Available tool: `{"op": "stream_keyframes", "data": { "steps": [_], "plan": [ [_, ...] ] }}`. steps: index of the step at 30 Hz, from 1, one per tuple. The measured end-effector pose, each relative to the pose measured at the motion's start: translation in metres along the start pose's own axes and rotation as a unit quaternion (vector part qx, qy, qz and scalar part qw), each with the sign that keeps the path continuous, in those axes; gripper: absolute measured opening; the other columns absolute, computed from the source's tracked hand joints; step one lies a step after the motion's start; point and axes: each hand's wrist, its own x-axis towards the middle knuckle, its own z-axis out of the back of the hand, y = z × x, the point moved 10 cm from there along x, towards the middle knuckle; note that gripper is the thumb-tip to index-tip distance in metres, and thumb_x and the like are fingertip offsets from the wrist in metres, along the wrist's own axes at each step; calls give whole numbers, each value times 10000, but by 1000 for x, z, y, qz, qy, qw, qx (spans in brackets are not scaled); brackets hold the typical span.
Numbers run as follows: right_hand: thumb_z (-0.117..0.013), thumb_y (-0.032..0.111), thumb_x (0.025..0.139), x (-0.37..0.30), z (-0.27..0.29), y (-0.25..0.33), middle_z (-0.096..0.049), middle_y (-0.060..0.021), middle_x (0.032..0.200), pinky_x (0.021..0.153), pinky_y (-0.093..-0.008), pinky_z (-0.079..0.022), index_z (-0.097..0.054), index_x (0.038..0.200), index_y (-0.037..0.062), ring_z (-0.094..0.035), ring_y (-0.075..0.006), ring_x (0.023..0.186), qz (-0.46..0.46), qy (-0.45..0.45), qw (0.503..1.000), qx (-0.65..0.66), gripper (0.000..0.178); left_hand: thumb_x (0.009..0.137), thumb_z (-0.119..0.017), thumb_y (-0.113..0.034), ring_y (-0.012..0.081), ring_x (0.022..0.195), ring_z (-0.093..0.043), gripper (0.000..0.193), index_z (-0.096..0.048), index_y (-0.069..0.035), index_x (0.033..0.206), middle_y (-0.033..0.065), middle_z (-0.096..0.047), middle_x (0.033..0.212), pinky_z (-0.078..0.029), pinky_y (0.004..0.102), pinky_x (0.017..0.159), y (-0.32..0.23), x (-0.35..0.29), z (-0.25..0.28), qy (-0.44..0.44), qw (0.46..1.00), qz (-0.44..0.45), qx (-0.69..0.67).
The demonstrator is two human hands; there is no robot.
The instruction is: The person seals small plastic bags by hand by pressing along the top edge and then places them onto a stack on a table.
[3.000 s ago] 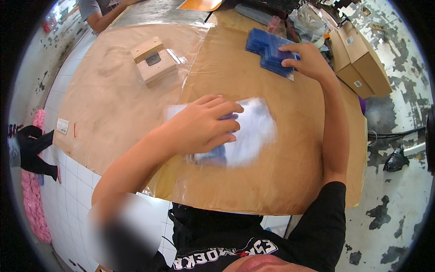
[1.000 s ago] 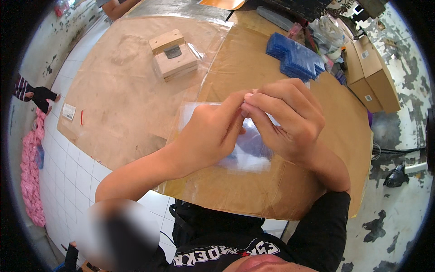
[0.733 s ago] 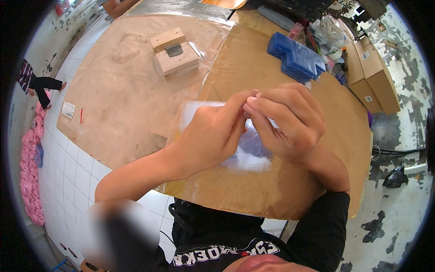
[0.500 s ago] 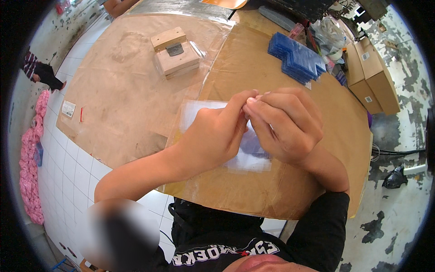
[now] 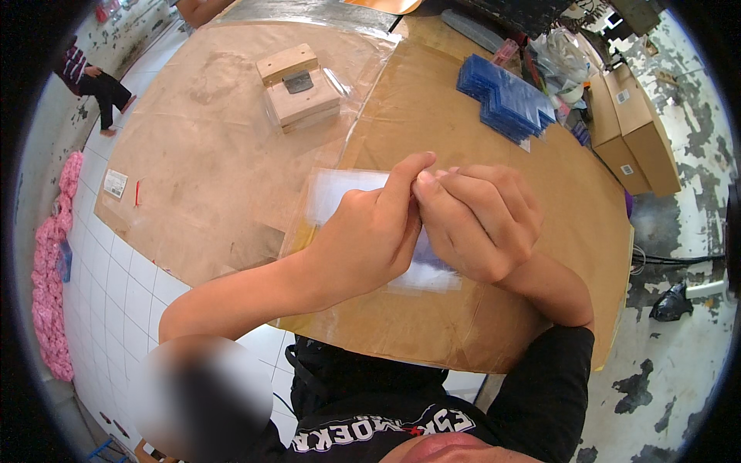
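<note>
My left hand point(image 5: 368, 231) and my right hand point(image 5: 480, 220) meet fingertip to fingertip above the middle of the table, both closed in a pinch. Whatever they pinch, if anything, is hidden behind the fingers or too small to make out. Beneath them lie clear, whitish plastic sheets point(image 5: 330, 194) on the brown-covered table point(image 5: 432, 332); my hands cover much of them. Bluish-purple shows through the sheets beside my right hand.
A wooden block fixture point(image 5: 305, 100) with a dark metal piece stands at the far left. Blue-edged clear plastic pieces point(image 5: 505, 96) are stacked far right, near cardboard boxes point(image 5: 637, 127). Pink bundles point(image 5: 54, 278) lie on the tiled floor. Another person point(image 5: 96, 81) is at the left.
My right hand has lowered slightly, and its fingers have shifted against the left hand's. The person at the far left has moved further into view.
</note>
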Motion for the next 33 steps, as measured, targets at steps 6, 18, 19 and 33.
{"op": "stream_keyframes", "data": {
  "steps": [6, 18, 19, 33],
  "plan": [
    [-678, 79, 574, -2, -5, -2, -617, -50, 792, 583, -285, -481, -704, 873, 10, -616, -187, 691, -12, 7, 1000, 12, 308, 875, -524, 64, 395, 728, -664, 537, -381, 9, 1390, 247, -623, 783, -495, 406, 610, 1, 1, 1, -14, 1000, -11, -11],
    [-753, 4, 575, -3, -5, -26, -660, -61, 833, 571, -304, -482, -715, 909, 34, -625, -208, 666, -99, -50, 989, 100, 337, 919, -516, 14, 432, 765, -663, 424, -397, 35, 1325, 274, -654, 865, -528, 445, 632, -3, 8, 7, -42, 999, -24, -9],
    [-760, -8, 586, -2, -4, -25, -660, -68, 831, 572, -303, -484, -718, 911, 27, -625, -211, 667, -95, -45, 989, 100, 329, 919, -517, 14, 431, 763, -664, 426, -395, 35, 1326, 275, -654, 865, -528, 448, 631, -4, 8, 7, -39, 999, -26, -8],
    [-722, 25, 540, -4, -2, -11, -638, -66, 834, 588, -311, -477, -723, 891, -3, -623, -203, 686, -37, -39, 997, 59, 353, 910, -527, 28, 415, 730, -665, 464, -395, 16, 1355, 254, -628, 791, -503, 428, 612, 2, 3, 1, -13, 1000, 4, 1]
  ]
}}
